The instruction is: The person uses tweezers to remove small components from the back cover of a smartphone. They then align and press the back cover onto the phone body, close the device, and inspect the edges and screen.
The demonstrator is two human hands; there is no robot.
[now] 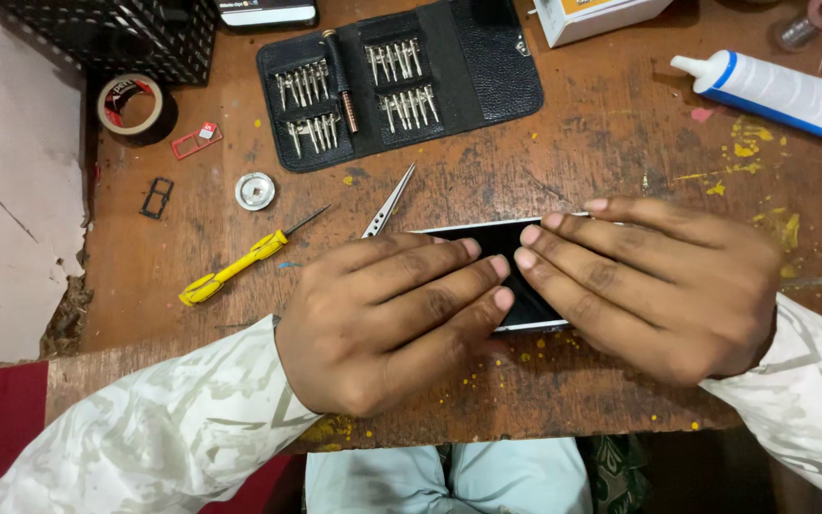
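A smartphone (501,240) with a dark screen and silver rim lies flat on the worn wooden table (563,152). My left hand (382,319) lies flat over its left part, fingers stretched across the screen. My right hand (649,281) covers its right part the same way, and the fingertips of both hands almost meet over the middle of the screen. Most of the phone is hidden under the hands. Metal tweezers (390,202) lie just beyond my left hand.
A yellow-handled screwdriver (230,271) lies to the left. At the back lies an open black case of screwdriver bits (401,81), with a tape roll (130,105), a round metal part (255,190), a red card tray (195,142) and a white glue tube (777,93) around it.
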